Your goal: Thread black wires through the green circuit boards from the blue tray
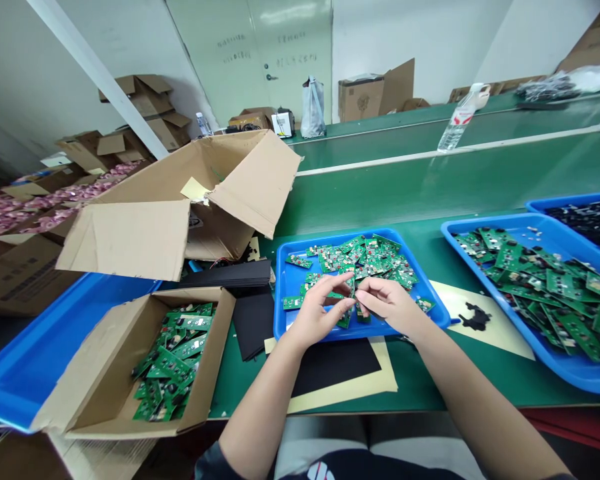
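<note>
Above the middle blue tray (283,267), my left hand (321,308) holds a small green circuit board (351,285) on edge between thumb and fingertips. My right hand (391,305) is closed in a pinch against the board's right side. Whatever lies between its fingertips is too small to make out. Under both hands, a loose heap of green circuit boards (375,257) with small components covers much of the tray. A black sheet (335,365) on cream paper (391,380) lies in front of the tray, below my wrists.
To the left stand a carton of circuit boards (173,363), a large open carton (250,187) and black foam sheets (253,323). On the right, a blue tray (525,320) holds more boards, near black scraps (475,317) on paper. A water bottle (457,123) stands behind.
</note>
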`<state>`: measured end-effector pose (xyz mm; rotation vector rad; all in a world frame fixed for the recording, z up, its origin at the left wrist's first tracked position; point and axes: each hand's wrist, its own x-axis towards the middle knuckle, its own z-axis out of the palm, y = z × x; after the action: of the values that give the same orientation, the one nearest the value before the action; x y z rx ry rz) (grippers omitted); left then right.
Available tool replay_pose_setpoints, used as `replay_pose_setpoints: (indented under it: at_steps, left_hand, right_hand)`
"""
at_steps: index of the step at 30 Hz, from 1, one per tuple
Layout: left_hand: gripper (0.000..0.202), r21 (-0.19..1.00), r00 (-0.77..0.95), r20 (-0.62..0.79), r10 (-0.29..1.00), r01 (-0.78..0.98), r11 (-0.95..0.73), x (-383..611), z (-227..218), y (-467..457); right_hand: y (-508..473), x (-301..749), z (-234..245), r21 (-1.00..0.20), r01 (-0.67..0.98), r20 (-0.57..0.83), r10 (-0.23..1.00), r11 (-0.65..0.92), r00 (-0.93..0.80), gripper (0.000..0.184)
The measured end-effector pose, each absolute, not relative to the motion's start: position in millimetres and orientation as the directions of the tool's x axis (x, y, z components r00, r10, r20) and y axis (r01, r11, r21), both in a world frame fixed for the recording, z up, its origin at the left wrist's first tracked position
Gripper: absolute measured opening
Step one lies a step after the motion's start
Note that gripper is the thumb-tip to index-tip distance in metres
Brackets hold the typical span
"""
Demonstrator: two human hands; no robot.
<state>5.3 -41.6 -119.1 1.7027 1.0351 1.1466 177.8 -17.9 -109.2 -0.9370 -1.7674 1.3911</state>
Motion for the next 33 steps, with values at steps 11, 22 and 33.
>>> replay_pose_setpoints:
  at_steps: [11, 22, 33]
  left_hand:
    - [0.022, 0.948, 0.167, 0.126, 0.978, 0.269, -0.168, 17.2, -122.0, -42.8]
    - [0.021, 0.955, -0.015, 0.183, 0.983, 0.240, -0.174, 14.0, -130.1, -37.5]
    - [0.013, 0.887, -0.100, 0.336, 0.937, 0.369, -0.279, -0.1, -122.7, -26.2]
  right_hand:
    - [-19.3, 173.8, -118.7, -0.823, 0.411, 0.189, 0.871, 0.393, -0.454, 0.019]
    - [-8.5, 182.1, -121.1, -0.885, 0.388, 0.083, 0.907, 0.258, -0.413, 0.018]
    - [-5.1, 173.2, -121.2, -0.994, 0.110, -0.044, 0.840, 0.019, -0.541, 0.031]
